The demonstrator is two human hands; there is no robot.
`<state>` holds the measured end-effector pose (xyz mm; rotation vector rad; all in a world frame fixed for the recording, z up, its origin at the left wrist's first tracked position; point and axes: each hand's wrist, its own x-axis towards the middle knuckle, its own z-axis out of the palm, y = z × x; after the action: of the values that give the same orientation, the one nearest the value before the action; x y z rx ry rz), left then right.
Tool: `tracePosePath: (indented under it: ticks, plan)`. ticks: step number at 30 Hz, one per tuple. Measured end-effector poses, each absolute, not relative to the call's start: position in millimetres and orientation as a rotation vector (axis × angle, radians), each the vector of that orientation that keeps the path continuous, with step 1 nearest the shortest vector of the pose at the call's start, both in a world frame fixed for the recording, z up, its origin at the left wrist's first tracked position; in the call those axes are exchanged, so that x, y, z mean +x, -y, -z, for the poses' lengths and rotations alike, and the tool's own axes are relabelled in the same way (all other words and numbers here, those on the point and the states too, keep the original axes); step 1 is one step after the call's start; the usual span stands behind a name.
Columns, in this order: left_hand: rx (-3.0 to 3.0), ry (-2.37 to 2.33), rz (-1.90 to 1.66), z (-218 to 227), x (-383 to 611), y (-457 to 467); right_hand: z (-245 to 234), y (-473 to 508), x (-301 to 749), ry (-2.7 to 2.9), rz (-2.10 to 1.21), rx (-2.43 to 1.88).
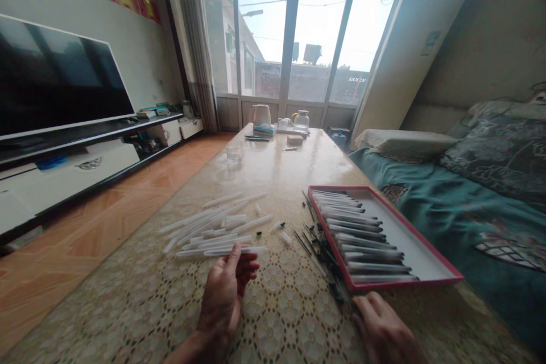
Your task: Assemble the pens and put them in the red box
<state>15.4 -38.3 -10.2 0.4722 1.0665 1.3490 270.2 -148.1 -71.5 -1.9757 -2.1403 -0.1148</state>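
A patterned table (281,170) is set before a window (264,23); a TV (60,79) is seen left. Head view: one clear tube (213,253) is pinched between thumb and curled fingers of the left hand (226,293), at the near edge of the loose tubes (213,224). Right hand (381,327) is held by the near corner of the red-rimmed box (413,233), beside dark refills (303,242); finger state can't be told, blurred. Pens (367,239) are rowed in the box.

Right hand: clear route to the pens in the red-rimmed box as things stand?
Likely yes: the right hand is beside the near corner of the red-rimmed box, its top is open and nothing covers the pens; only the low rim intervenes.
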Motion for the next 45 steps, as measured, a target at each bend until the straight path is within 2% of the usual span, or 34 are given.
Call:
tracePosePath:
  ticks: [4,6,17,23,28,37,42,45]
  plan:
    - [0.478,-1.065,-1.352,10.9,15.3,39.2,73.1,133.6,236.1,2.056,0.456,-2.098]
    - [0.482,-1.063,-1.349,11.5,15.1,39.4,71.7,125.7,224.8,2.069,0.51,-2.073]
    - [0.465,-1.047,-1.361,13.8,15.1,38.3,12.4,72.9,181.6,2.134,0.061,-2.056]
    - [0.465,-1.048,-1.368,16.3,14.8,38.9,5.0,72.1,198.5,1.939,-0.18,-1.896]
    - [0.496,-1.037,-1.393,19.0,17.5,40.2,11.3,88.5,194.6,2.057,-0.463,-1.664]
    - [0.498,-1.044,-1.414,19.1,19.6,38.6,9.9,71.7,171.6,2.228,-0.41,-1.814]
    - [0.471,-1.039,-1.442,16.8,15.1,35.7,12.9,84.7,156.0,2.181,-0.623,-1.485]
    - [0.463,-1.04,-1.462,14.8,12.0,33.9,26.9,93.1,138.0,2.261,-0.563,-1.389]
